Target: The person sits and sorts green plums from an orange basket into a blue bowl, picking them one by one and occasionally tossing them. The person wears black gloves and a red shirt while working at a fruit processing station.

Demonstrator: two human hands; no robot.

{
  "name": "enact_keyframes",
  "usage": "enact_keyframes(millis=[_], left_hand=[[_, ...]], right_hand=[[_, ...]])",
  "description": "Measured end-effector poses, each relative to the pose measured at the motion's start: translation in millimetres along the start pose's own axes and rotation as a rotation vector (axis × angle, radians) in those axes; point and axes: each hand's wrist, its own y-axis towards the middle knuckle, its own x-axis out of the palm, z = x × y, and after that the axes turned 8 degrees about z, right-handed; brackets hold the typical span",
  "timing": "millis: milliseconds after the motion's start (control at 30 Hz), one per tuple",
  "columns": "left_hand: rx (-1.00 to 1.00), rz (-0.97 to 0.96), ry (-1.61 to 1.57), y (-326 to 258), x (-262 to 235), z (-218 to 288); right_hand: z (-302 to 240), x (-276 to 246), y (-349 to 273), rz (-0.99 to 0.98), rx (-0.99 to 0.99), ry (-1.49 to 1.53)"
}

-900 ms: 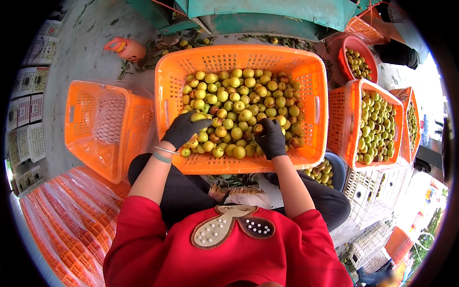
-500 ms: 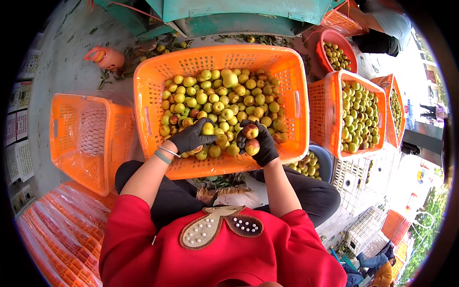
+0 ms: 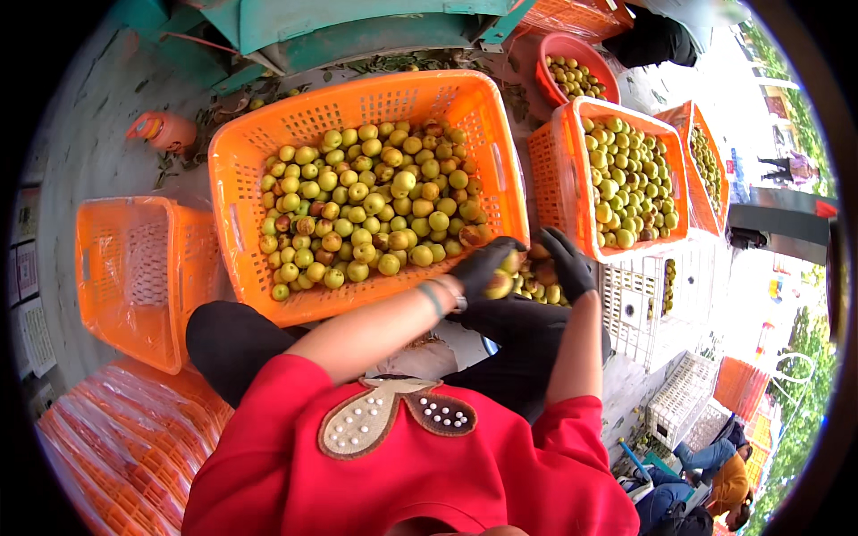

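A large orange crate stands before me, part filled with yellow-green jujubes, some with brown patches. Both my hands, in black gloves, are past its near right corner, above more jujubes lying low beside my leg. My left hand is closed round jujubes, one of them yellow and showing below its fingers. Close by on the right, my right hand curls over a brownish jujube, somewhat blurred. The blue basin under the hands is mostly hidden by my arm and leg.
Right of the large crate stands another orange crate heaped with jujubes; behind it is a red basin with more. An orange crate with plastic lining sits left, above stacked orange crates. A pink bottle stands far left.
Both hands have moved right, from above the large crate to beyond its near right corner, still with jujubes. The view has shifted, so the crates appear further left.
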Motion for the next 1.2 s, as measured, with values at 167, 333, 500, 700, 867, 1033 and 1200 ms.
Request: enact_keyframes(millis=[167,333,500,700,867,1033,1200], left_hand=[[0.506,-0.041,0.653,59,81,-95],[0.478,-0.044,0.858,-22,48,-6],[0.639,0.629,1.536,1,-73,45],[0.290,0.553,1.750,2,-107,40],[-0.008,0.370,1.730,-11,-110,62],[-0.228,0.316,1.955,-20,-138,62],[-0.445,-0.047,2.024,-61,-162,96]], right_hand=[[126,-166,11,0.195,0.101,-0.786],[43,-82,9,0.344,-0.007,-0.837],[-4,62,36,0.199,-0.240,-0.210],[11,149,79,0.169,-0.272,-1.024],[4,174,55,0.128,-0.141,-0.973],[5,224,40,-0.096,-0.254,-1.125],[-25,221,61,-0.791,-0.559,-0.894]])
